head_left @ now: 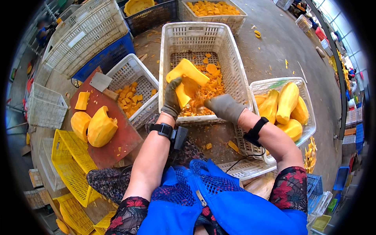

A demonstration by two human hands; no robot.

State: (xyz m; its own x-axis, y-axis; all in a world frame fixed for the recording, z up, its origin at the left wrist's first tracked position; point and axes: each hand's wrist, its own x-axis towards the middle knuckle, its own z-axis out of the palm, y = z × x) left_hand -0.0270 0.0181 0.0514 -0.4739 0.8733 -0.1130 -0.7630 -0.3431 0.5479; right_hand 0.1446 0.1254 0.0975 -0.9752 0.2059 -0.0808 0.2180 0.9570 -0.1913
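Left hand point(172, 98) clamps its grip on squash piece point(185, 78); right hand point(224, 106) scrapes inside, grip unclear.

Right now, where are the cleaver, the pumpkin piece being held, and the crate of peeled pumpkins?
cleaver point(100, 82): head view, flat of the blade.
pumpkin piece point(187, 70): head view, its yellow outer face.
crate of peeled pumpkins point(274, 82): head view, white far rim.

The gloved left hand point(172, 98) grips a yellow squash piece point(187, 76) over a white plastic crate point(231, 70) littered with orange scraps. The gloved right hand point(224, 107) is pressed to the piece's hollow side, with pulp blurring between them. To the right, another white crate point(303, 84) holds peeled whole squashes point(288, 102). To the left, a red cutting board point(121, 137) carries 2 squash halves point(96, 126) and a cleaver point(102, 84), beside a yellow crate point(70, 168).
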